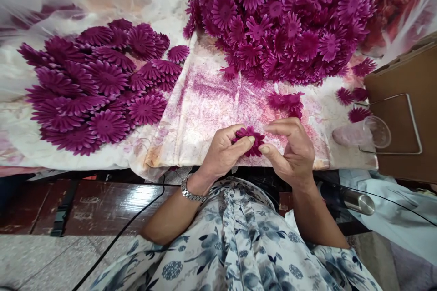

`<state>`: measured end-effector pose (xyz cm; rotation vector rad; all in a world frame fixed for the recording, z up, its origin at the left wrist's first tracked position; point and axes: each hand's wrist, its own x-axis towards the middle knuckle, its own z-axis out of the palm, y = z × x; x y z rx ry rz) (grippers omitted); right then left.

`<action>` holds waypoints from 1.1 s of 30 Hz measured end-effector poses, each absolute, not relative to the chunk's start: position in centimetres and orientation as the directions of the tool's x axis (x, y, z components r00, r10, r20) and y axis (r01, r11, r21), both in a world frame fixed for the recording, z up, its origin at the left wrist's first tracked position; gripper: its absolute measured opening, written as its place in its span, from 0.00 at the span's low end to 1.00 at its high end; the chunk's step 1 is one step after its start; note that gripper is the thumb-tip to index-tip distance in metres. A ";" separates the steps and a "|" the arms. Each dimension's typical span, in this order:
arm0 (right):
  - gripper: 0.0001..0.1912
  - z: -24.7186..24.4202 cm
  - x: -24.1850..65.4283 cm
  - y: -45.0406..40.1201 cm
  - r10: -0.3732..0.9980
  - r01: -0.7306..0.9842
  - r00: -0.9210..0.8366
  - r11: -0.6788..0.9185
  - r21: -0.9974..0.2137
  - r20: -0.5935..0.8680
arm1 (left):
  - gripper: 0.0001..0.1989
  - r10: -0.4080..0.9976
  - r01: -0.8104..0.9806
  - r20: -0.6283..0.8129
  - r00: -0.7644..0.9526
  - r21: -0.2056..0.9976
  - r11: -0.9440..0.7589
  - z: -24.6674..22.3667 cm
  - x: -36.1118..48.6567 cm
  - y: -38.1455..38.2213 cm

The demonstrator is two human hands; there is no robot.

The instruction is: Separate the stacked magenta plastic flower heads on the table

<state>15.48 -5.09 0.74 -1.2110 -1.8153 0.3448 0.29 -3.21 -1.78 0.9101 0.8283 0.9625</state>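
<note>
Cloth (211, 113): spread over the work surface, stained magenta, catching dye dust.
Heap (283, 18): loose magenta flowers piled at far right, within reach.
Flat batch (99, 86): flowers laid out at left, kept apart from the heap.
Left hand (223, 152): pinching the flower, thumb on top, steadying it.
Right hand (293, 150): fingertips gripping the flower's right edge.
Cup (375, 132): clear, lying at right.
Flower (248, 138): held between both hands, just above the cloth's near edge.
</note>
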 end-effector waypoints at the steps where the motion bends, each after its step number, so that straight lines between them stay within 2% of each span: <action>1: 0.10 0.9 15.6 -5.0 0.836 0.590 -0.174 0.512 -0.625 0.521 | 0.13 0.918 -0.300 -0.172 0.357 0.910 0.287 -1.7 0.2 -3.2; 4: 0.08 1.1 15.6 -4.7 0.843 0.510 -0.306 0.538 -0.671 0.443 | 0.15 0.895 -0.326 -0.182 0.408 0.886 0.329 -1.6 0.1 -3.2; 7: 0.08 0.7 15.3 -4.8 0.873 0.446 -0.309 0.483 -0.753 0.377 | 0.16 0.861 -0.391 -0.226 0.456 0.818 0.421 -1.5 0.0 -3.2; 10: 0.06 -0.3 14.5 -5.3 0.913 0.455 -0.132 0.401 -0.795 0.385 | 0.14 0.892 -0.488 -0.226 0.392 0.771 0.409 -1.5 0.2 -3.3; 12: 0.06 -1.0 13.8 -5.7 0.904 0.447 0.056 0.356 -0.820 0.423 | 0.13 0.915 -0.551 -0.211 0.344 0.744 0.379 -1.6 0.5 -3.4; 14: 0.06 -1.6 13.4 -6.0 0.880 0.436 0.149 0.351 -0.829 0.451 | 0.11 0.926 -0.593 -0.240 0.293 0.714 0.373 -1.6 0.9 -3.4; 16: 0.07 -1.7 13.3 -6.1 0.885 0.465 0.087 0.369 -0.805 0.457 | 0.07 0.934 -0.597 -0.287 0.212 0.719 0.356 -1.6 1.2 -3.5; 18: 0.07 -1.3 13.7 -6.1 0.887 0.529 -0.004 0.393 -0.752 0.461 | 0.05 0.951 -0.558 -0.283 0.126 0.772 0.304 -1.6 1.2 -3.5; 21: 0.06 -0.4 14.4 -5.9 0.844 0.622 -0.018 0.429 -0.655 0.536 | 0.03 0.986 -0.420 -0.160 0.046 0.892 0.164 -1.5 0.9 -3.5; 23: 0.07 0.1 14.6 -5.7 0.809 0.654 -0.050 0.470 -0.593 0.586 | 0.03 0.994 -0.348 -0.097 0.044 0.931 0.107 -1.3 0.7 -3.5; 25: 0.07 0.2 14.5 -5.4 0.791 0.658 -0.132 0.521 -0.544 0.598 | 0.03 0.988 -0.362 -0.127 0.090 0.920 0.151 -1.0 0.6 -3.5; 27: 0.07 0.1 14.2 -5.1 0.787 0.646 -0.193 0.552 -0.528 0.586 | 0.03 0.966 -0.435 -0.220 0.140 0.862 0.259 -0.7 0.5 -3.6; 29: 0.07 -0.2 13.8 -5.0 0.791 0.641 -0.192 0.550 -0.536 0.581 | 0.03 0.945 -0.502 -0.289 0.153 0.801 0.327 -0.6 0.6 -3.7; 33: 0.05 -0.5 13.3 -5.4 0.829 0.622 -0.138 0.498 -0.604 0.542 | 0.04 0.937 -0.563 -0.320 0.140 0.753 0.341 -0.6 0.9 -3.8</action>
